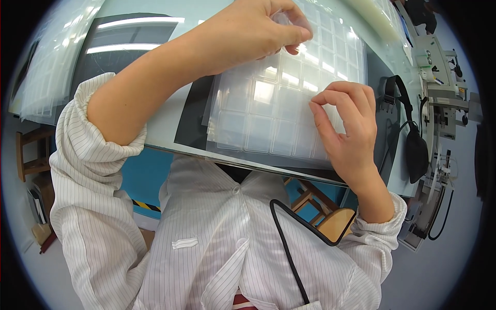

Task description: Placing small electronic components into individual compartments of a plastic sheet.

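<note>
"Where do we have the tray?"

"The clear plastic tray (257,139), with its rows of square pockets, lies just off the middle of our view towards one o'clock, over a dark mat (188,124) on the desk (164,121)."

"And our fingers?"

"Our left hand (271,26) is above the tray's eleven o'clock side, fingers pinched around a bit of clear film (281,18). Our right hand (351,121) is at its four o'clock, thumb and forefinger curled to a narrow gap (the glare is no help), so we can't tell whether anything is between them."

"Which step are we in, then?"

"Handling the film over the tray, we'd judge; we can't make out whether it's loose or attached."

"What does the next move call for?"

"A light, steady pinch on the left, we think, and our right fingers low enough to steady the tray without pressing its thin pockets."
</note>
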{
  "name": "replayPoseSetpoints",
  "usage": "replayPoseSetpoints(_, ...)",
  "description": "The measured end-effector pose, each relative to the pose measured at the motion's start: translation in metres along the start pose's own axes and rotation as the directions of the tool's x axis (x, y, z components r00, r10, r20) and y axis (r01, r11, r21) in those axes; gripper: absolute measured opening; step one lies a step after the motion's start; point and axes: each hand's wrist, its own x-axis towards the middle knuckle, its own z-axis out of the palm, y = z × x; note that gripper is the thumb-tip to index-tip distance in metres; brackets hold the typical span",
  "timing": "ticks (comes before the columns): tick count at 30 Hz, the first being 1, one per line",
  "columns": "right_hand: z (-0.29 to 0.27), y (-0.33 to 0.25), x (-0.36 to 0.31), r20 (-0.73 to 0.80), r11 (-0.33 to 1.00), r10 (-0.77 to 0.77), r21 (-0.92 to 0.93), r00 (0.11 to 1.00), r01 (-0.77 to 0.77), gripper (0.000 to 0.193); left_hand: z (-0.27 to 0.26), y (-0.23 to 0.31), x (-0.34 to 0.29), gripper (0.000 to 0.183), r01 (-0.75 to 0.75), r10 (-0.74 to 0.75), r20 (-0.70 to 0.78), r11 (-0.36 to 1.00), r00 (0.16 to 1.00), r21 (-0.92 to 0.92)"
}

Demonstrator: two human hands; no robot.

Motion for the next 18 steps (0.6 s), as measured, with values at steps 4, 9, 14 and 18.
replayPoseSetpoints(4,-0.023,-0.005,0.014,0.038,0.998,-0.003,0.070,0.999,0.000,0.018,0.003,0.001,-0.003,0.023,-0.132,0.133,0.079,0.991,0.988,-0.023)
replayPoseSetpoints(9,-0.021,-0.002,0.036,-0.093,0.959,0.124,0.266,0.988,-0.095,0.006,0.003,0.022,-0.015,0.027,-0.047,0.033,0.286,0.998,0.958,0.040)
replayPoseSetpoints(14,-0.007,-0.004,0.032,-0.089,0.977,0.110,0.193,0.990,-0.091,0.010,-0.008,0.003,-0.008,0.025,-0.133,0.138,0.127,0.990,0.982,-0.045)
replayPoseSetpoints(18,0.005,-0.018,0.022,0.012,0.998,0.002,0.069,1.000,-0.003,0.014,-0.013,0.008,-0.011,0.025,0.007,-0.008,-0.043,0.999,0.999,-0.036)
